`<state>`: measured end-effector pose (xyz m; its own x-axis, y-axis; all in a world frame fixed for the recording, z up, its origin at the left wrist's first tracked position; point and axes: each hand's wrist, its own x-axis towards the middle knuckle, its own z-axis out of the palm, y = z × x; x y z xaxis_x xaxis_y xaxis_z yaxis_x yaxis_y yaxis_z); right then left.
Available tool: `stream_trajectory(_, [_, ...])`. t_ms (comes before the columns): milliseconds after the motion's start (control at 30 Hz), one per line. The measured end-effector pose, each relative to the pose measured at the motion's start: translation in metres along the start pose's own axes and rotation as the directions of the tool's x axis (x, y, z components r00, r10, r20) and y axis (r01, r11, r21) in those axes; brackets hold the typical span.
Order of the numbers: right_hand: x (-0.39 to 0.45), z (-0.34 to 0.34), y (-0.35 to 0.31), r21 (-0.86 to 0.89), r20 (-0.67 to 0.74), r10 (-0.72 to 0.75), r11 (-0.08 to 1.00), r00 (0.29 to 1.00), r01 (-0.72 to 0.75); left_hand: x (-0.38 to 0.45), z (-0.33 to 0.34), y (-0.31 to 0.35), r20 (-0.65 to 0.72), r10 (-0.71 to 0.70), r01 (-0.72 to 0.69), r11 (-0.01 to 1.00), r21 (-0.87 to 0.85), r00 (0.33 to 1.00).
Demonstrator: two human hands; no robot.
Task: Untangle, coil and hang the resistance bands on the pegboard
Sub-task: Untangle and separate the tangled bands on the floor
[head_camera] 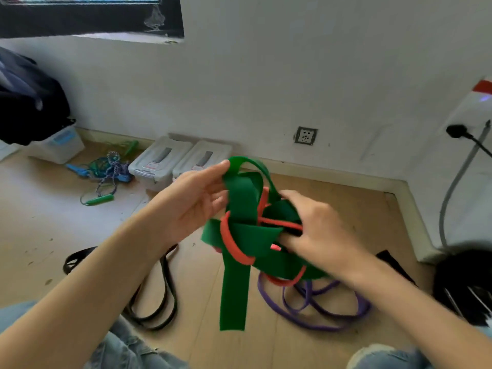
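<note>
Head view: four bands [241, 233], two hands [195, 201].

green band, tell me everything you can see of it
The green band is a wide, flat strap that looks like matte rubber, folded and crossed over itself in a knot held in mid-air above the wooden floor. A thinner orange band loops around and through it. The left hand pinches its upper loop; the right hand grips the tangle's right side. One length hangs straight down, ending above the floor.
</note>
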<state>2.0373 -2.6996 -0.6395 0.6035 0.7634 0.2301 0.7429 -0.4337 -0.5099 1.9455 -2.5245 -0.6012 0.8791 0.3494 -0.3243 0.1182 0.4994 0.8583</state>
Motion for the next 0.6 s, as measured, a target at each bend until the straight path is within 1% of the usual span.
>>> stream_trajectory(33, [0.003,-0.006,0.005,0.022,-0.004,0.056,0.998,0.998,-0.056,0.004,-0.006,-0.006,-0.052,0.052,-0.040,0.977,0.209,0.997])
stream_trajectory(67, [0.004,-0.011,0.012,0.016,-0.017,0.106,0.994,0.994,-0.105,0.007,-0.012,-0.013,-0.080,0.082,-0.040,0.902,0.430,0.993])
stream_trajectory(100, [0.004,-0.012,0.017,-0.009,-0.035,0.134,0.991,0.990,-0.134,0.008,-0.016,-0.021,-0.075,0.053,0.001,0.808,0.589,0.996])
stream_trajectory(133, [0.002,-0.012,0.019,-0.044,-0.041,0.144,0.988,0.989,-0.146,0.006,-0.016,-0.031,-0.018,-0.042,0.043,0.750,0.660,0.999])
stream_trajectory(167, [0.000,-0.009,0.020,-0.079,-0.032,0.148,0.986,0.989,-0.150,0.004,-0.013,-0.043,0.078,-0.163,0.073,0.751,0.656,0.983])
stream_trajectory(200, [-0.001,-0.004,0.020,-0.083,-0.015,0.155,0.984,0.988,-0.156,0.004,-0.009,-0.058,0.171,-0.234,0.072,0.764,0.641,0.957])
stream_trajectory(233, [-0.003,0.001,0.021,-0.055,0.002,0.165,0.985,0.986,-0.165,0.006,-0.006,-0.072,0.232,-0.208,0.015,0.774,0.632,0.950])
stream_trajectory(267, [-0.003,0.004,0.021,-0.012,0.021,0.178,0.984,0.984,-0.178,0.012,-0.007,-0.081,0.245,-0.123,-0.068,0.758,0.648,0.962])
stream_trajectory(300, [-0.002,0.003,0.024,0.028,0.040,0.186,0.982,0.982,-0.187,0.017,-0.008,-0.083,0.229,-0.031,-0.137,0.719,0.681,0.973])
stream_trajectory(333, [0.001,0.000,0.026,0.070,0.053,0.194,0.978,0.979,-0.198,0.021,-0.010,-0.077,0.207,0.035,-0.176,0.672,0.719,0.978])
stream_trajectory(367, [0.002,-0.004,0.030,0.107,0.079,0.208,0.971,0.975,-0.216,0.023,-0.014,-0.070,0.182,0.062,-0.180,0.630,0.755,0.981])
stream_trajectory(400, [0.003,-0.009,0.034,0.106,0.130,0.225,0.965,0.966,-0.239,0.025,-0.019,-0.060,0.169,0.073,-0.178,0.606,0.775,0.983])
stream_trajectory(433, [0.004,-0.011,0.039,0.037,0.188,0.246,0.966,0.951,-0.257,0.026,-0.024,-0.051,0.169,0.084,-0.185,0.606,0.774,0.982])
stream_trajectory(467, [0.004,-0.012,0.044,-0.080,0.223,0.277,0.961,0.935,-0.266,0.025,-0.026,-0.043,0.174,0.098,-0.196,0.631,0.751,0.980])
stream_trajectory(500, [0.004,-0.013,0.048,-0.176,0.201,0.312,0.944,0.929,-0.279,0.022,-0.024,-0.037,0.175,0.118,-0.208,0.675,0.708,0.977])
stream_trajectory(533, [0.003,-0.014,0.049,-0.221,0.113,0.317,0.932,0.942,-0.288,0.018,-0.022,-0.033,0.168,0.141,-0.217,0.726,0.653,0.976])
stream_trajectory(567, [0.001,-0.014,0.047,-0.207,0.002,0.274,0.941,0.962,-0.267,0.016,-0.018,-0.030,0.146,0.161,-0.216,0.776,0.592,0.976])
stream_trajectory(600, [0.000,-0.013,0.045,-0.131,-0.067,0.203,0.969,0.977,-0.210,0.015,-0.016,-0.028,0.117,0.173,-0.209,0.817,0.537,0.978])
